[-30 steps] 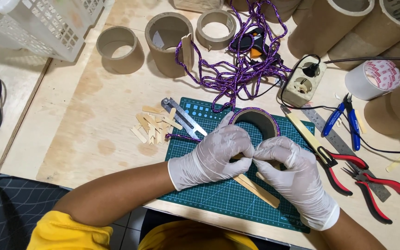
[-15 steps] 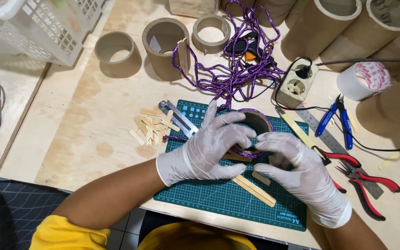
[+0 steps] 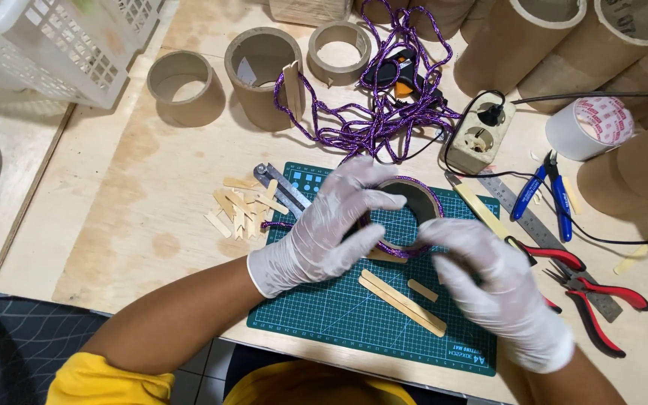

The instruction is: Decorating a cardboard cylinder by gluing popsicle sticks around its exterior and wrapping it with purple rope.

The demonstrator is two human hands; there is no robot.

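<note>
Cardboard ring (image 3: pixel 406 206) upright on green mat (image 3: pixel 324 315), between both; left hand (image 3: pixel 331 225) clasping its near wall, purple cord (image 3: pixel 395 251) underneath; right hand (image 3: pixel 489 277) pinching rim.

Bare table (image 3: pixel 114 195) lies open along the left edge, below the white basket (image 3: pixel 54 45) and the short cardboard rings (image 3: pixel 185 86). The far edge is blocked by tall tubes (image 3: pixel 534 37) and tangled purple cord (image 3: pixel 384 120). Pliers (image 3: pixel 601 300), a ruler (image 3: pixel 534 225) and a power socket (image 3: pixel 478 139) crowd the right side.
</note>
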